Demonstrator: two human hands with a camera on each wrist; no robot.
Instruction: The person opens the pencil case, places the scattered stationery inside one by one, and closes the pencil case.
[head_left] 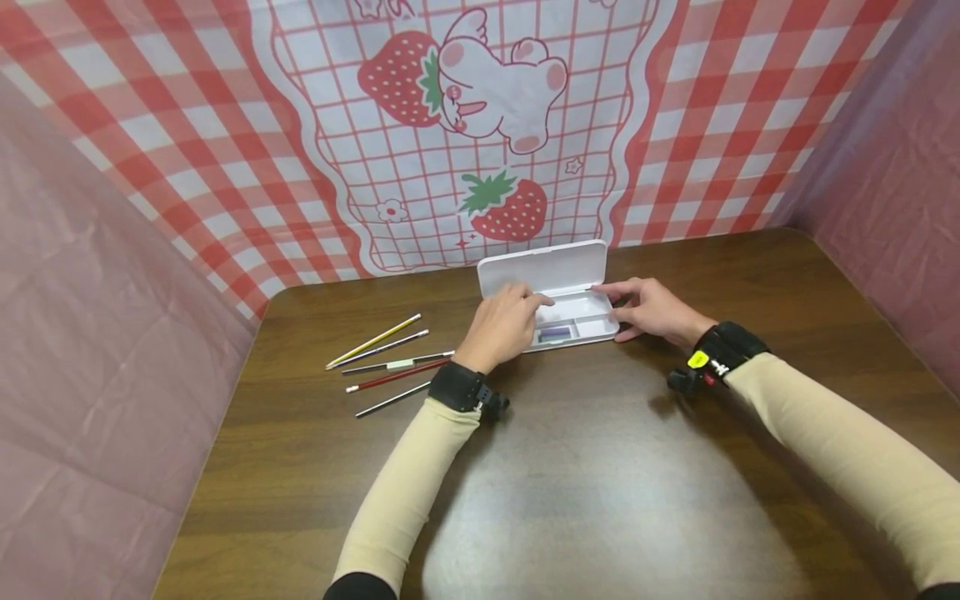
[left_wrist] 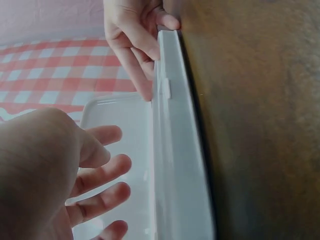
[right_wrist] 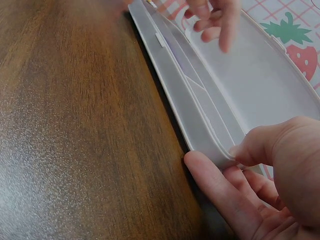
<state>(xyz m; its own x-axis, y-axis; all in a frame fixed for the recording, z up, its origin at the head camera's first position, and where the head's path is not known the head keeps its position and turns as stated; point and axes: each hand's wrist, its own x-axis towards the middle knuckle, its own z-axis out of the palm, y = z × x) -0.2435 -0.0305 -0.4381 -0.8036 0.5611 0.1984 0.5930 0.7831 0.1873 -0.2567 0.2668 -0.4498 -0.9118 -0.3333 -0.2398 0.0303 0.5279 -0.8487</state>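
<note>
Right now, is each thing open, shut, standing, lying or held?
Pencil case: open, lying flat.
Lid: swung up.
Pencils: lying loose outside the case.
Purple item: inside the case.
Right hand: gripping the case's right end.
Left hand: at the case, fingers loosely bent.

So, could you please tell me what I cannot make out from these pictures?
Head view: the left end of the white case's inside, covered by the left hand.
Head view: the right end of the grey stick, apparently behind the wristband.
Head view: what the purple item in the case is; too small.
Left wrist view: the case's contents, hidden by its front wall; the bottom edge cuts off one end.
</note>
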